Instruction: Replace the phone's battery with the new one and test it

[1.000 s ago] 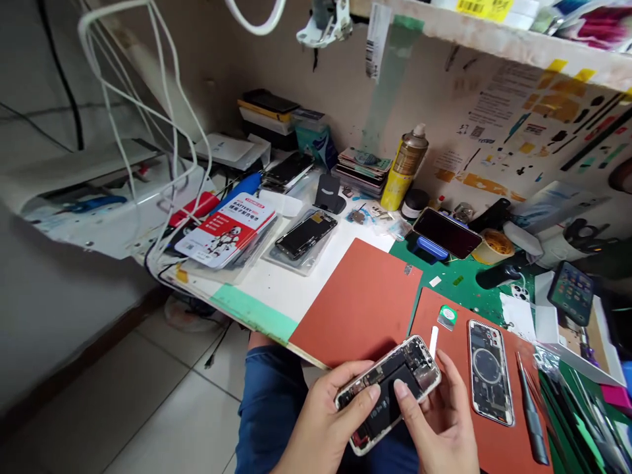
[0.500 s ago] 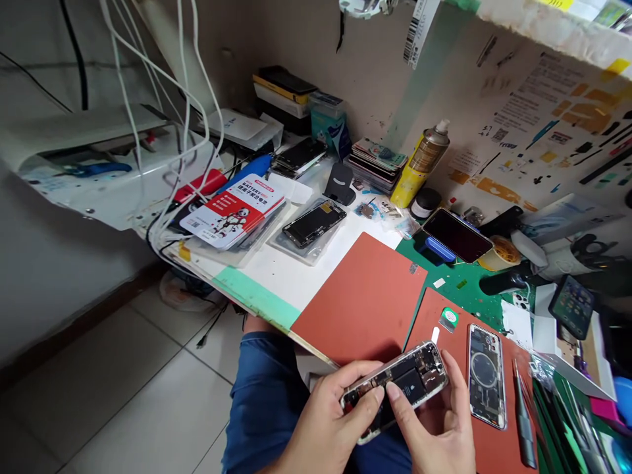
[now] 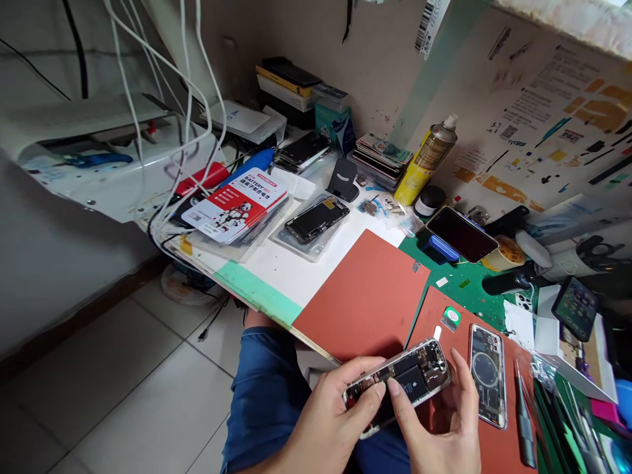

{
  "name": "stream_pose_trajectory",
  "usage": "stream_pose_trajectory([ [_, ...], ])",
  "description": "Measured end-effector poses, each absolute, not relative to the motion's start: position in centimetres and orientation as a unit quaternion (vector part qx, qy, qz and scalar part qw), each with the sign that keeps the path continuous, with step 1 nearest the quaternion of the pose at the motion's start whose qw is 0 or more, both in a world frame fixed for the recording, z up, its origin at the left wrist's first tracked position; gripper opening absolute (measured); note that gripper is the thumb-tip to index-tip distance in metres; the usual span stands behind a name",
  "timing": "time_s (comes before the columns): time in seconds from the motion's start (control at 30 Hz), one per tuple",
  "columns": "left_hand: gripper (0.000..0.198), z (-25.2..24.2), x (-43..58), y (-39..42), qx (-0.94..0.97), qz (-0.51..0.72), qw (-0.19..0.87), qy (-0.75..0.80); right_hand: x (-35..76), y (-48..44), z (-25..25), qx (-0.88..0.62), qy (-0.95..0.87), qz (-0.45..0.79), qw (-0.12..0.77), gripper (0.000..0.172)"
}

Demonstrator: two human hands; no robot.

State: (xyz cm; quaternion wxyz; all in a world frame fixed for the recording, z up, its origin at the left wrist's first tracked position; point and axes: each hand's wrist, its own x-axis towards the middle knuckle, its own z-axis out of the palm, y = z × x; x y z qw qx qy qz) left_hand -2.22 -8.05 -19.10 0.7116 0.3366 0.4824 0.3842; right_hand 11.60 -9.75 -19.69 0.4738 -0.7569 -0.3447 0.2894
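Note:
An opened smartphone (image 3: 413,384) with its black battery and circuit parts bare is tilted over my lap at the desk's edge. My left hand (image 3: 332,415) grips its left end, fingers behind the far edge and thumb on the inner parts. My right hand (image 3: 437,431) has its thumb pressed inside the frame beside the battery. Its index finger stands a little off the phone's right end; the other fingers are curled below, partly hidden. To the right, a phone back housing (image 3: 487,375) with a round coil lies on the red-brown mat (image 3: 365,289), near a grey screwdriver (image 3: 524,421).
Tweezers and tools (image 3: 567,408) crowd the right edge. A dark-screened phone (image 3: 463,234) rests on a blue stand. A spray can (image 3: 427,158) stands by the wall. Battery box (image 3: 237,204), a phone part (image 3: 317,218) and white cables (image 3: 187,99) are at left.
My right index finger has lifted slightly away from the phone's right end. Both thumbs stay on the inner parts. The head view has shifted slightly.

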Motion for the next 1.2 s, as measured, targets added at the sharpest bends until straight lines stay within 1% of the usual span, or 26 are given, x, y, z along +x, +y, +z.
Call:
stream_pose_trajectory([
  [0.13, 0.045, -19.0, -2.1, -7.9, 0.34, 0.381, 0.717, 0.475, 12.4, -9.9, -20.5, -0.765, -0.345, 0.284, 0.463, 0.113],
  [0.27, 0.045, -19.0, -2.1, -7.9, 0.346, 0.383, 0.719, 0.466, 12.1, -10.0, -20.4, -0.771, -0.355, 0.265, 0.457, 0.104],
  [0.4, 0.044, -19.2, -2.2, -8.0, 0.358, 0.381, 0.711, 0.471, 12.2, -10.0, -20.7, -0.773, -0.363, 0.241, 0.462, 0.108],
  [0.5, 0.042, -19.2, -2.2, -7.9, 0.36, 0.381, 0.707, 0.475, 12.0, -10.0, -20.5, -0.783, -0.366, 0.23, 0.448, 0.105],
  [0.57, 0.04, -19.0, -2.3, -7.9, 0.356, 0.381, 0.707, 0.478, 11.7, -10.0, -20.0, -0.786, -0.366, 0.231, 0.441, 0.102],
  [0.83, 0.04, -18.9, -2.3, -7.9, 0.354, 0.371, 0.701, 0.495, 10.9, -10.0, -18.9, -0.789, -0.356, 0.245, 0.436, 0.104],
  [1.0, 0.044, -18.9, -2.1, -8.0, 0.352, 0.366, 0.704, 0.497, 10.8, -9.9, -18.7, -0.776, -0.337, 0.273, 0.459, 0.105],
  [1.2, 0.044, -19.0, -2.3, -7.7, 0.325, 0.376, 0.722, 0.482, 10.8, -10.0, -18.8, -0.764, -0.317, 0.307, 0.472, 0.105],
])
